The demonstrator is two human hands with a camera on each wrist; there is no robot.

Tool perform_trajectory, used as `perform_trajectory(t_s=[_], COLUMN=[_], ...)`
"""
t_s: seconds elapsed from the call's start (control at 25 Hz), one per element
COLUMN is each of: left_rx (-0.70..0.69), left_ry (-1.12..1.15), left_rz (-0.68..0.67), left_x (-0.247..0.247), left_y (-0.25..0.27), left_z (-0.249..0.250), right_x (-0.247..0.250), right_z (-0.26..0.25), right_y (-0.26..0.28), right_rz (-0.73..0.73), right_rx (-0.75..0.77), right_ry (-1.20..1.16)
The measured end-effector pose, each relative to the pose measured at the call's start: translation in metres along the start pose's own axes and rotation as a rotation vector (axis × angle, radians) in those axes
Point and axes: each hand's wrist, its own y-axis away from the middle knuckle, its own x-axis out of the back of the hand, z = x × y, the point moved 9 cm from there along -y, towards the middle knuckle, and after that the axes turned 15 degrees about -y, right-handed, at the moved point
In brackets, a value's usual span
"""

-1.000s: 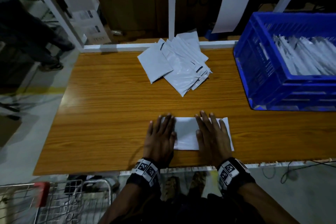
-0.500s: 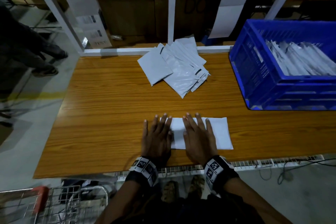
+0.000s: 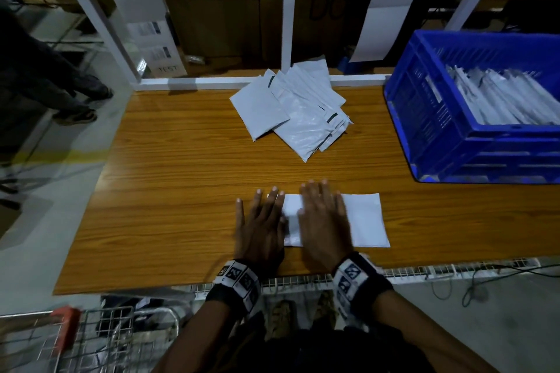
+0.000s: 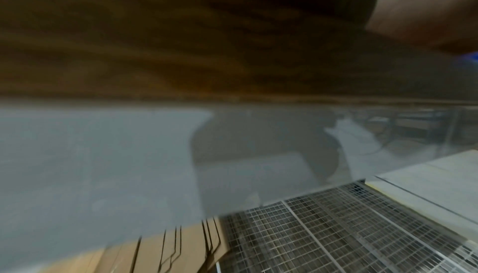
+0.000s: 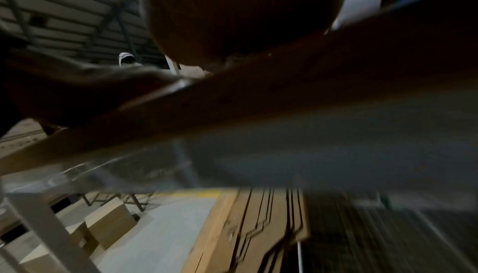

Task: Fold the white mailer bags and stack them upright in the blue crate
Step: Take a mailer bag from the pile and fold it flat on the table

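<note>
Your left hand (image 3: 260,222) and right hand (image 3: 323,221) lie flat, fingers spread, pressing folded mailer bag (image 3: 365,219) on near table (image 3: 181,185). Step: flattening fold. Next: lift bag, stand in blue crate (image 3: 424,118), far right. Only head view shows bag, crate; wrist views blurry.

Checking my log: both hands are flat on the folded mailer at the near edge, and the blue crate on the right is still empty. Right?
Not quite. In the head view, the blue crate already holds upright folded mailers. The left hand and right hand do lie flat on the folded mailer.
</note>
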Motion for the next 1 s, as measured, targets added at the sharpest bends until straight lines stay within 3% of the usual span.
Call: perform_trajectory(t_s=[0.12, 0.32, 0.56, 0.84, 1.0], left_rx=[0.016, 0.042, 0.047, 0.064, 0.039], left_ry=[-0.044, -0.074, -0.056, -0.027, -0.04], left_rz=[0.004, 0.007, 0.018, 0.005, -0.072], left_x=[-0.006, -0.007, -0.004, -0.002, -0.005], left_y=[0.001, 0.002, 0.002, 0.002, -0.003], left_z=[-0.003, -0.004, -0.002, -0.002, 0.001], right_x=[-0.027, -0.013, 0.014, 0.031, 0.042], right_z=[-0.02, 0.0, 0.053, 0.139, 0.14], right_y=[0.004, 0.01, 0.02, 0.034, 0.03], right_rz=[-0.091, -0.036, 0.06, 0.069, 0.043], right_rx=[0.098, 0.067, -0.008, -0.186, -0.198], right_ry=[0.043, 0.057, -0.029, -0.046, -0.125])
